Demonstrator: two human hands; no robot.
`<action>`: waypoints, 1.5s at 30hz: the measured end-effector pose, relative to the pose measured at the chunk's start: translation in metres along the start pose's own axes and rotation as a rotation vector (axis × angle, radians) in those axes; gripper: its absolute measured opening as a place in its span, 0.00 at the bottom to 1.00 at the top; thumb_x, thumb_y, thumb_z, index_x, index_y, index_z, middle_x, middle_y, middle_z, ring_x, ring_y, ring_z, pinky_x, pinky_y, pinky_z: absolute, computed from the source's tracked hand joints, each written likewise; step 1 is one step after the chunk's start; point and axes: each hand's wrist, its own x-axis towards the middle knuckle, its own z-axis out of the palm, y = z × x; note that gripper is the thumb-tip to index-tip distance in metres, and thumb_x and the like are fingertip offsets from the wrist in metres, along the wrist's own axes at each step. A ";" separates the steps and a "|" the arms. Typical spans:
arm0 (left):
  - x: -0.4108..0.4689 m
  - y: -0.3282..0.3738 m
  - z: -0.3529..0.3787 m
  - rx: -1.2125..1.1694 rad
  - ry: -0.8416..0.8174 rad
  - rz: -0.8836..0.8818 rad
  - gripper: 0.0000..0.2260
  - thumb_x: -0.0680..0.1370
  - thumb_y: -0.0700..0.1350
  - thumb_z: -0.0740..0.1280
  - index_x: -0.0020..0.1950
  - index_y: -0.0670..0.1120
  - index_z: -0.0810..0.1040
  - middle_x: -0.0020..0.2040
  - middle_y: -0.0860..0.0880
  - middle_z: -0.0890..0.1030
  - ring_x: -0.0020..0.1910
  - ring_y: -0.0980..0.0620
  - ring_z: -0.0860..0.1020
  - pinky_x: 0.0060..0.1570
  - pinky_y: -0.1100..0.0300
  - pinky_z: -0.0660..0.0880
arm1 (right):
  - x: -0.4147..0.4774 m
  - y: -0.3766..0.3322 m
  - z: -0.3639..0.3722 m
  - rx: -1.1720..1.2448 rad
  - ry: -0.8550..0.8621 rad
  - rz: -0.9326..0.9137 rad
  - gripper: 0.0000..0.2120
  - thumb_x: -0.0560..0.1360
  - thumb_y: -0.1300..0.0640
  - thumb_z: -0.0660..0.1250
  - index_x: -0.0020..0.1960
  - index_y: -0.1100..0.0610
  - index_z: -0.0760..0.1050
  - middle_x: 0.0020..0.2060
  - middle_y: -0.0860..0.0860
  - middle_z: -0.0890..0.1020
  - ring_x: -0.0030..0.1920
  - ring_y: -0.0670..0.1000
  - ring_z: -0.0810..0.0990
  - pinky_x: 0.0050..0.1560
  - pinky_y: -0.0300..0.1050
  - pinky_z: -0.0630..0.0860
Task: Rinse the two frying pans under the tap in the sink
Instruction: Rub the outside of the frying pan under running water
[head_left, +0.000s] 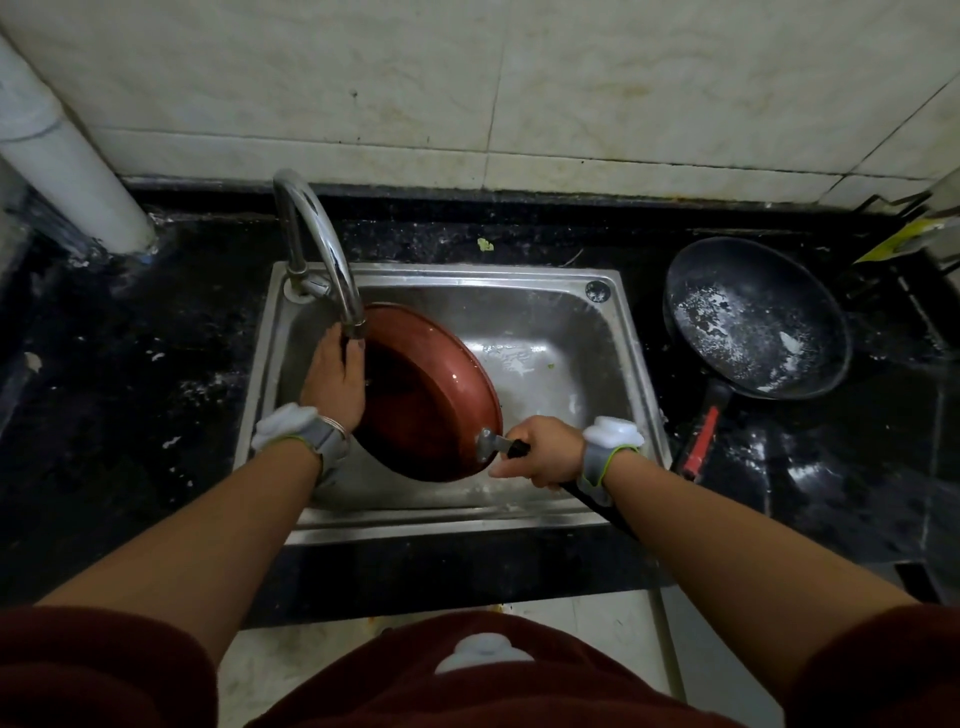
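Our right grip (540, 449) is closed tight around the black handle (519, 448) of the red frying pan (431, 395), just behind the metal bracket that joins the handle to the bowl. Our left grip (335, 379) lies at the pan's left rim, fingers running up toward the tap's outlet and the thumb over the rim on the inside; we cannot tell whether it clasps the rim or only rests against it. We have the red frying pan tilted inside the steel sink (519, 275), its dark inside turned up toward us and its far edge right under the spout of the curved chrome tap (317, 223), which rises from the sink's back left corner. White smears and a few green scraps cling to the basin floor beside the pan. We wear a grey band with a white block on each wrist, the left wristband (311, 436) and the right wristband (608, 447). The black frying pan (727, 270) sits on the dark, wet tabletop (130, 364) to the right of the sink, well apart from both grips, with white flecks spread across its inside and its red-and-black handle (701, 441) pointing back toward us. A white pipe (67, 156) stands at the far left against the tiled wall (467, 78).
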 end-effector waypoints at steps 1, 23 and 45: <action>0.003 0.000 -0.002 -0.039 -0.014 -0.070 0.26 0.81 0.55 0.46 0.73 0.42 0.63 0.73 0.40 0.65 0.72 0.42 0.63 0.72 0.50 0.58 | 0.000 0.004 -0.004 0.022 -0.003 0.001 0.13 0.71 0.52 0.74 0.35 0.55 0.72 0.24 0.49 0.72 0.18 0.44 0.69 0.20 0.35 0.68; -0.026 0.043 0.023 0.298 0.016 0.235 0.26 0.80 0.55 0.51 0.74 0.43 0.60 0.75 0.43 0.62 0.74 0.44 0.60 0.73 0.48 0.53 | 0.017 0.002 0.030 -0.533 0.343 0.154 0.20 0.73 0.36 0.64 0.46 0.53 0.80 0.44 0.53 0.83 0.44 0.55 0.82 0.38 0.41 0.70; 0.010 0.028 -0.004 -0.068 0.021 0.049 0.21 0.82 0.51 0.50 0.73 0.45 0.63 0.75 0.43 0.63 0.74 0.45 0.62 0.72 0.57 0.55 | 0.011 0.005 0.010 -0.417 0.249 0.152 0.21 0.71 0.34 0.66 0.31 0.50 0.71 0.34 0.50 0.80 0.38 0.52 0.79 0.36 0.41 0.71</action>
